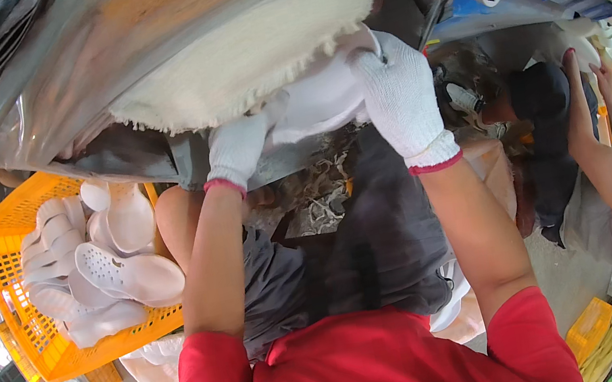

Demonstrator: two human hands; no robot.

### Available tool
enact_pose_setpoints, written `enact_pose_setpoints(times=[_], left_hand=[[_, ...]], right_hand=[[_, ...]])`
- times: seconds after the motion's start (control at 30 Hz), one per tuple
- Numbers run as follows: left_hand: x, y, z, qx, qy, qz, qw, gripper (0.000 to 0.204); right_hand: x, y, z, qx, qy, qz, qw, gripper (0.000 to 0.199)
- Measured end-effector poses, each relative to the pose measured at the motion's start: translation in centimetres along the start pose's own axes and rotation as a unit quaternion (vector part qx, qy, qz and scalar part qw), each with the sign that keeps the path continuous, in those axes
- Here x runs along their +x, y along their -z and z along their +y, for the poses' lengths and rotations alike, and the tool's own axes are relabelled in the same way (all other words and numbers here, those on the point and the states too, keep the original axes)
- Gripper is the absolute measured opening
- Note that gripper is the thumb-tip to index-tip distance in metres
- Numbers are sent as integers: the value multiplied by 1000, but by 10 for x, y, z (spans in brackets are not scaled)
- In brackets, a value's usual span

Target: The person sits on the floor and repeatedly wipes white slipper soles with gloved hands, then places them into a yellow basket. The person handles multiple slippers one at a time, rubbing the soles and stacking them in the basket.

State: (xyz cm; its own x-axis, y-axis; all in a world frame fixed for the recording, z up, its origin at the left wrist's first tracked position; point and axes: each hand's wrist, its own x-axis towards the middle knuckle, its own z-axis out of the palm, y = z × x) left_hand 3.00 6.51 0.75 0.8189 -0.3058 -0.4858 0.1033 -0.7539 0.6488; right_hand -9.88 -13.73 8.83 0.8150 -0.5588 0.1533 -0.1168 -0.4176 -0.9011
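Observation:
Between my two gloved hands is a smooth white clog (319, 103), its upper part hidden under the frayed edge of a thick cream cloth wheel (242, 59). My left hand (239, 149), in a white knit glove with a red cuff, grips the clog's left end; its fingertips are partly covered by the cloth. On the right end, my right hand (400, 88) is closed, with the thumb pressed on top. The clog touches or lies very close to the cloth's lower edge; I cannot tell which.
A yellow plastic basket (4, 269) heaped with white clogs (128, 271) stands at my left. Over the cloth curves a plastic-wrapped metal hood (57, 79). Scraps (325, 204) litter the area below my hands. Another person (604, 163) works close by on the right.

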Motion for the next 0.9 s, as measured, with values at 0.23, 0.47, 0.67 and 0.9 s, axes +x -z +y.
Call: enact_pose_setpoints(times=[0.23, 0.47, 0.67, 0.9], left_hand=[[-52, 13, -3, -121, -161, -134, 970, 69], [-76, -37, 48, -480, -63, -175, 858, 45], [-74, -85, 100, -607, 50, -89, 788, 35], [-56, -107, 122, -601, 39, -62, 796, 29]], right_hand=[[28, -14, 36, -68, 69, -23, 995, 27], [-3, 19, -34, 135, -239, -99, 957, 31], [-105, 50, -61, 98, -148, 22, 984, 89], [-85, 40, -25, -20, -14, 112, 993, 104]])
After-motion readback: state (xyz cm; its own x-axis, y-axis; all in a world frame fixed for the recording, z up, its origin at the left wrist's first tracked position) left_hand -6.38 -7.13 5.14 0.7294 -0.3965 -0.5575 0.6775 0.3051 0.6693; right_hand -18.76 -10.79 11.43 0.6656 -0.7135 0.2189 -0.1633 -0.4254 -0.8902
